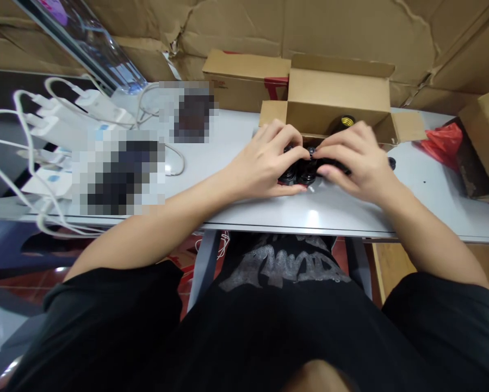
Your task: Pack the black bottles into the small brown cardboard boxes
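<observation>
Several glossy black lamp holders (295, 177) stand bunched together on the table, in front of an open cardboard box. My left hand (267, 159) curls around the bunch from the left, its thumb along the near side and its fingers over the top. From the right my right hand (356, 162) closes on black pieces of the same bunch, fingers and thumb bent together; its fingers hide much of what they grip. Inside the open box (338, 90) one black lamp holder (346, 123) shows a brass threaded socket. Another small black piece (391, 163) lies right of my right hand.
A closed carton (248, 81) stands behind, left of the open box. White chargers and cables (60, 125) crowd the left side, near a plastic bottle (105, 49) and blurred-out objects. A red plastic bag (444, 142) and a carton (487, 141) stand at the right.
</observation>
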`<action>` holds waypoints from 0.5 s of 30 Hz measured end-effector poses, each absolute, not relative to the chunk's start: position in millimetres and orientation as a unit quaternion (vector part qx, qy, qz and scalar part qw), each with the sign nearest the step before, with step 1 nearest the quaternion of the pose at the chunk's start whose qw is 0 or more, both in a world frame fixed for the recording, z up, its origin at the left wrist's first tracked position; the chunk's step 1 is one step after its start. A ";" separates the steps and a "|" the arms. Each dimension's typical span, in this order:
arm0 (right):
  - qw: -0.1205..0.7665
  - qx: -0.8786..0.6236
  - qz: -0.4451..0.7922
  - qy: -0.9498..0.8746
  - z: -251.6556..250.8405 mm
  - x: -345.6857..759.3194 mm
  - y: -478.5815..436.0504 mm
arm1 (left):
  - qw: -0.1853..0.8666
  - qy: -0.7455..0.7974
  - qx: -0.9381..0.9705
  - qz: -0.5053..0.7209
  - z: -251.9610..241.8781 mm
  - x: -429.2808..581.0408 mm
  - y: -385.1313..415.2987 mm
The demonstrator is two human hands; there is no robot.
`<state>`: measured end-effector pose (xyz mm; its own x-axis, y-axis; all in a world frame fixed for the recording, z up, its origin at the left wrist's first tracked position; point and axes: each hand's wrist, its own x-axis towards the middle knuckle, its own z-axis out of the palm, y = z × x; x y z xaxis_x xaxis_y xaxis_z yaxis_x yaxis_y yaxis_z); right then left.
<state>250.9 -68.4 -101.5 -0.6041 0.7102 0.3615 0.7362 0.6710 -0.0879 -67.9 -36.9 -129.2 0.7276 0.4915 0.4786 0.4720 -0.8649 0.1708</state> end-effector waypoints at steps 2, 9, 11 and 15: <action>0.195 -0.449 -0.071 -0.869 -92.6 261.8 -62.4 | -0.018 0.210 0.941 0.266 -133.3 -66.6 -36.2; 0.155 -0.502 -0.091 -0.846 -84.1 286.7 -42.4 | 0.015 0.215 0.943 0.254 -144.1 -63.4 -33.9; 0.125 -0.506 -0.072 -0.850 -83.3 285.4 -43.4 | 0.017 0.223 0.941 0.253 -145.3 -63.9 -33.2; 0.131 -0.473 -0.054 -0.870 -81.1 281.4 -47.9 | 0.022 0.226 0.941 0.253 -139.8 -67.6 -32.5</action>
<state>281.4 -47.9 -81.1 -0.5186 0.8079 0.2798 0.8365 0.5471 -0.0296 -67.6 -32.5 -139.8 0.7707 0.4354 0.4652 0.4135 -0.8973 0.1549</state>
